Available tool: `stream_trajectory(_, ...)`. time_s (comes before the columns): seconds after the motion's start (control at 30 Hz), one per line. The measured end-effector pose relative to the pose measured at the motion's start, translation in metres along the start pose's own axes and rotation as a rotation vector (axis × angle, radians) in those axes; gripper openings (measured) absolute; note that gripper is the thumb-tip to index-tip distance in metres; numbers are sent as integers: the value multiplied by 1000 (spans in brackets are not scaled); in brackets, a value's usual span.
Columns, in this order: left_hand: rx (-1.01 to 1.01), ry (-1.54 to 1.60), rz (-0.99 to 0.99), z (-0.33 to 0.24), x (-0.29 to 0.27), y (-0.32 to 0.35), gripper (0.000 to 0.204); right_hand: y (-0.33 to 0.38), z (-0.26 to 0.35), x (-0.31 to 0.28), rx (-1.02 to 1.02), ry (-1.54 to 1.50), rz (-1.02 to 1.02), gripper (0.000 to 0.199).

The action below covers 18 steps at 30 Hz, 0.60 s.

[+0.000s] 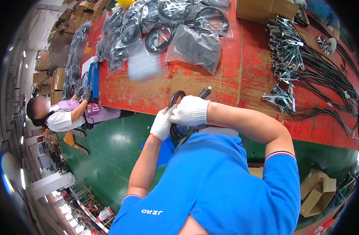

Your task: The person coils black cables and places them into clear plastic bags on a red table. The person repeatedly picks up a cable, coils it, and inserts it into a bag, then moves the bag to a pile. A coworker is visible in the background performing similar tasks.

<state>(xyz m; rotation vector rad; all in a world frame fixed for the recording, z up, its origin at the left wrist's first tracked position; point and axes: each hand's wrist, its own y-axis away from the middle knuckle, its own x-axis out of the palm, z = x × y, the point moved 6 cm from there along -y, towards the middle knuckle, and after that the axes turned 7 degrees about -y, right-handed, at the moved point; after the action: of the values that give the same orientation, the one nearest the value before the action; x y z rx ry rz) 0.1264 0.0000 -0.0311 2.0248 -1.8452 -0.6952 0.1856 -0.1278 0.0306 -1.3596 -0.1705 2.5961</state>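
1. The left hand (162,124), in a white work glove, is closed around the left side of a coiled black cable (178,117), held just in front of the person's blue shirt (214,184).
2. The right hand (190,110), also gloved, is clenched over the top of the same coil; the two gloves touch.
3. One cable end with what looks like a brass-tipped plug (205,92) sticks out to the far right of the right hand.
4. The coil hangs over the near edge of the worn red table (210,84).
5. Far on the table lie bagged cables (169,27); to the right, metal clamps (285,58) on black leads.
6. At left, another person (66,115) handles a blue tool (94,78).
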Motion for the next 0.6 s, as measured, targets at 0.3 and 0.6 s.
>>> stream_trajectory(0.3, -272, 200, 0, 11, 2, 16, 40, 42, -62, 43, 586, -183, -703, 23)
stream_trajectory(0.6, 23, -723, 97, 12, 3, -23, 40, 4, -100, 147, 1199, -2492, -935, 66)
